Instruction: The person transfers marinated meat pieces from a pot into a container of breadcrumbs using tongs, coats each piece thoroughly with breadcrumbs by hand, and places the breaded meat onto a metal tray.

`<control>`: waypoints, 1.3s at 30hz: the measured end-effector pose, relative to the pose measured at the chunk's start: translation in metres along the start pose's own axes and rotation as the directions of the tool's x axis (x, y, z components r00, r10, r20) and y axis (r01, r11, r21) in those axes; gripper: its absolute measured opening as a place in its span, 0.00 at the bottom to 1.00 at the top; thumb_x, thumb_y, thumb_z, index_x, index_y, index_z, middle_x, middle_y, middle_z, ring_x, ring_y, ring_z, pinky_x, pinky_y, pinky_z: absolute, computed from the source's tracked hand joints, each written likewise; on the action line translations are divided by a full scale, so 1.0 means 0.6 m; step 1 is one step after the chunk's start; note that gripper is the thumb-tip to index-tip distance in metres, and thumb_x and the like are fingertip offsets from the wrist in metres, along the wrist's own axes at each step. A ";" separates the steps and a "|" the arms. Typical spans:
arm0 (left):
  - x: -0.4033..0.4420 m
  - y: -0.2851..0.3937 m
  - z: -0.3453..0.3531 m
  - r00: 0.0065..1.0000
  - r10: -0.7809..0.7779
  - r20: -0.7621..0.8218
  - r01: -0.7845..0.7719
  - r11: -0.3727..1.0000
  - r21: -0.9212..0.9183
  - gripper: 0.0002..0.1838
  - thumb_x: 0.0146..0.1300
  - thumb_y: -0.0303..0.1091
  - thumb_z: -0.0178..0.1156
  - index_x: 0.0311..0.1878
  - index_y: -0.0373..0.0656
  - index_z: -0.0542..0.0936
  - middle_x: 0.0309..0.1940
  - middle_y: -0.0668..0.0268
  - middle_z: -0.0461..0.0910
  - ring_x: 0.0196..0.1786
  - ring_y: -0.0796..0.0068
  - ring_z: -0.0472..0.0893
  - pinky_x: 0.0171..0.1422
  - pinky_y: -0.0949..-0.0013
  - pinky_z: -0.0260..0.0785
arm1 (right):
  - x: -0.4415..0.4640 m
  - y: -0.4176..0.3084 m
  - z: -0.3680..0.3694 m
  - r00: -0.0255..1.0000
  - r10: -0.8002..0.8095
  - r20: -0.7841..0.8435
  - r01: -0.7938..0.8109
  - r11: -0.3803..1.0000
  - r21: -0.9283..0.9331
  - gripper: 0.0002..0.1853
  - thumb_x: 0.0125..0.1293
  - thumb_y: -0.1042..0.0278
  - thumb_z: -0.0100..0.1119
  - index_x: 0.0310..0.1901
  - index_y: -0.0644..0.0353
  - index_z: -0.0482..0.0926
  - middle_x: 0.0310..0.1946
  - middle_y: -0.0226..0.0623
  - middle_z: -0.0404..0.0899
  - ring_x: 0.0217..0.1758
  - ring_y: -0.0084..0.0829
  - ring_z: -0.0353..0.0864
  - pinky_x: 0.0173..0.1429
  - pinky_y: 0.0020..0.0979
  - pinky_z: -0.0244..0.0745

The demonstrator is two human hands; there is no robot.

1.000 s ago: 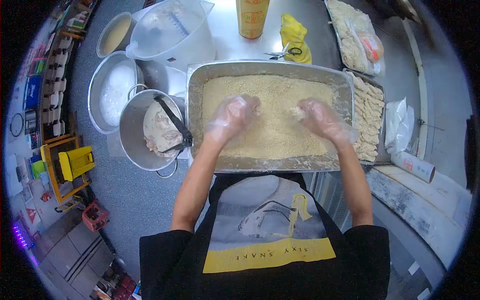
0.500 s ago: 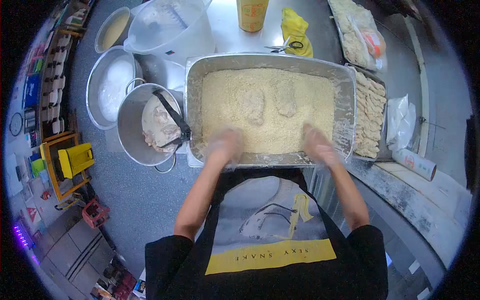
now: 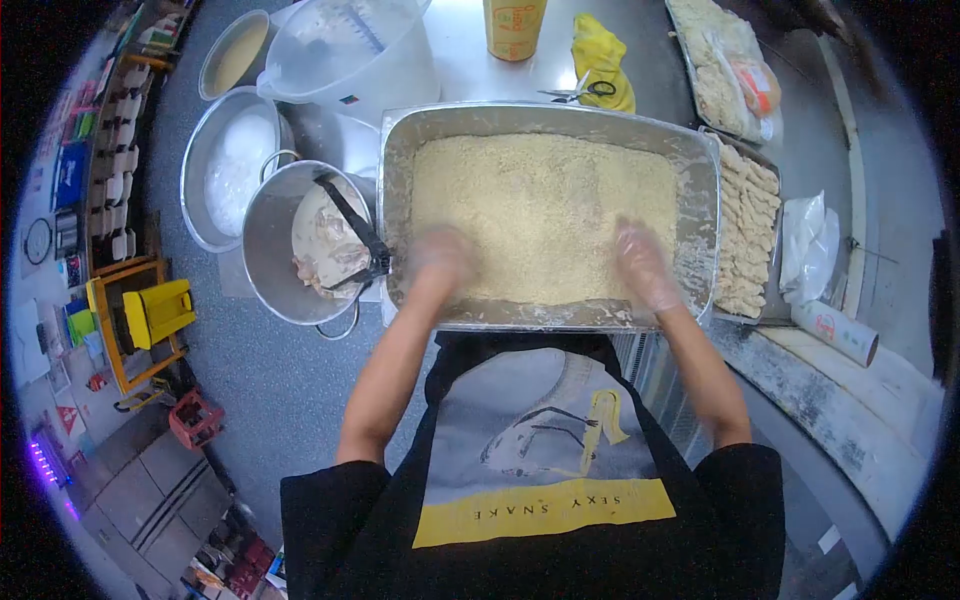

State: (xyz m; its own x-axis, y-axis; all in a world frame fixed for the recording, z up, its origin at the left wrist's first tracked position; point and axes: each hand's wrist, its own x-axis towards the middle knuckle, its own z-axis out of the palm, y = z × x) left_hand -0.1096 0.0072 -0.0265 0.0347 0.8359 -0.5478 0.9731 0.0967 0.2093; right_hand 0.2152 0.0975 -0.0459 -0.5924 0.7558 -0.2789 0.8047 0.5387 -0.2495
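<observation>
A deep steel pan holds a bed of pale yellow crumbs. My right hand, in a clear plastic glove, touches the crumbs on the pan's right side, its fingers stretched forward. My left hand, gloved as well, is over the left side of the crumbs and smeared by motion, so its fingers cannot be made out. Crumbs cover the two coated pieces in the pan; only faint lumps show. Left of the pan, a steel pot contains raw meat in pale liquid, with black-handled tongs across it.
Behind the pot stand a bowl of white powder, a bowl of beige batter and a clear plastic tub. Scissors lie by a yellow cloth, near a printed cup. Trays of breaded pieces sit at right.
The two pieces that showed on top of the crumbs are now buried under them. The crumb surface looks smoother. My right hand has shifted forward slightly; the whole view has shifted a little.
</observation>
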 end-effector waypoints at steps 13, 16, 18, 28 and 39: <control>0.046 0.103 -0.096 0.979 -0.095 -0.178 -0.108 0.499 -0.860 0.31 0.68 0.56 0.59 0.61 0.38 0.78 0.49 0.47 0.85 0.48 0.53 0.85 0.57 0.55 0.76 | -0.015 0.077 0.018 0.999 0.026 0.041 -0.046 0.792 0.609 0.19 0.69 0.60 0.59 0.55 0.65 0.81 0.44 0.55 0.84 0.45 0.50 0.84 0.49 0.46 0.78; 0.108 0.102 -0.078 0.890 -0.303 -0.342 0.037 0.794 -0.606 0.34 0.72 0.58 0.56 0.64 0.35 0.75 0.51 0.44 0.84 0.51 0.49 0.84 0.61 0.51 0.73 | 0.047 0.092 -0.006 0.991 0.101 -0.092 -0.089 0.988 0.129 0.19 0.70 0.61 0.61 0.57 0.63 0.80 0.51 0.52 0.83 0.56 0.51 0.81 0.58 0.50 0.76; 0.149 0.109 -0.038 0.873 -0.318 -0.369 0.123 0.878 -0.463 0.34 0.72 0.57 0.56 0.65 0.35 0.74 0.55 0.43 0.82 0.55 0.47 0.83 0.66 0.48 0.71 | 0.125 0.033 -0.016 0.863 -0.013 -0.505 0.090 0.987 0.130 0.22 0.71 0.58 0.61 0.62 0.60 0.77 0.59 0.52 0.79 0.66 0.52 0.75 0.67 0.51 0.71; 0.157 0.114 0.042 0.877 0.048 -0.478 -0.191 0.948 -0.255 0.33 0.73 0.46 0.51 0.72 0.31 0.68 0.75 0.40 0.61 0.76 0.38 0.63 0.78 0.34 0.48 | 0.149 -0.082 0.061 0.912 0.044 -0.408 0.024 0.987 0.158 0.32 0.69 0.56 0.53 0.70 0.69 0.70 0.70 0.59 0.67 0.74 0.65 0.61 0.77 0.62 0.53; 0.162 0.116 0.029 0.800 0.046 -0.598 -0.183 0.968 -0.171 0.30 0.72 0.47 0.52 0.68 0.31 0.74 0.69 0.39 0.72 0.69 0.38 0.72 0.74 0.36 0.57 | 0.156 -0.072 0.053 0.927 0.069 -0.369 -0.017 0.990 0.143 0.34 0.67 0.52 0.56 0.69 0.66 0.72 0.70 0.63 0.67 0.73 0.63 0.65 0.75 0.56 0.61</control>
State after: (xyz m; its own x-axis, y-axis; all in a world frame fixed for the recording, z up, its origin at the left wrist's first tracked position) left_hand -0.0348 0.0857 -0.0792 -0.0638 0.9964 0.0555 0.8965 0.0328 0.4419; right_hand 0.1235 0.1331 -0.0907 -0.4796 0.8750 0.0661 0.8009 0.4672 -0.3746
